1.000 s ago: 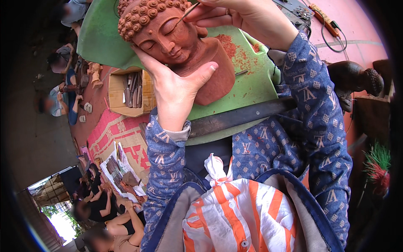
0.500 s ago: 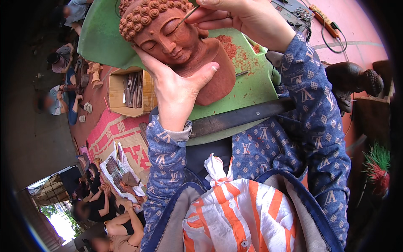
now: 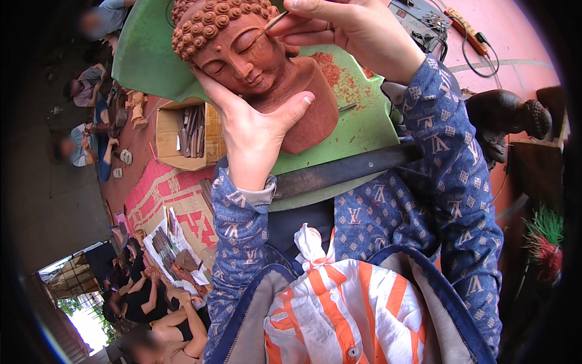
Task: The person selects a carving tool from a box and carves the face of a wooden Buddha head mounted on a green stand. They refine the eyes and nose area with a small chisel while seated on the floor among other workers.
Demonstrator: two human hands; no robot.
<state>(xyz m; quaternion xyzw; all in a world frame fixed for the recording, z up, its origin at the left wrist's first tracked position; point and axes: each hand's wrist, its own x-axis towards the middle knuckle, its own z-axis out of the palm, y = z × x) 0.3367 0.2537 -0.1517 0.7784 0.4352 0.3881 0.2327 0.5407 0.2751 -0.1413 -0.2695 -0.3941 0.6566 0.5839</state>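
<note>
A reddish-brown carved Buddha bust (image 3: 309, 103) lies tilted on a green plastic chair (image 3: 357, 136), its curled hair toward the upper left. My left hand (image 3: 251, 121) cups the bust's cheek and jaw, thumb spread out across its neck. Between the pinched fingers of my right hand (image 3: 345, 27) is a thin carving tool (image 3: 276, 22), with its tip at the corner of the bust's eye. Reddish shavings (image 3: 342, 79) lie on the chair beside the shoulder. A dark flat bar (image 3: 345, 170) crosses in front of the bust, close to my lap.
To the left stands a cardboard box (image 3: 212, 130) of chisels. At the right is a dark carved head (image 3: 509, 115). A power strip (image 3: 467, 27) with a cable lies at the upper right. Several people (image 3: 148, 297) sit at the left, some by papers and tools (image 3: 176, 249).
Almost nothing differs. The bust and both hands hold the same places, with the tool tip still at the eye; my right forearm has shifted very slightly left.
</note>
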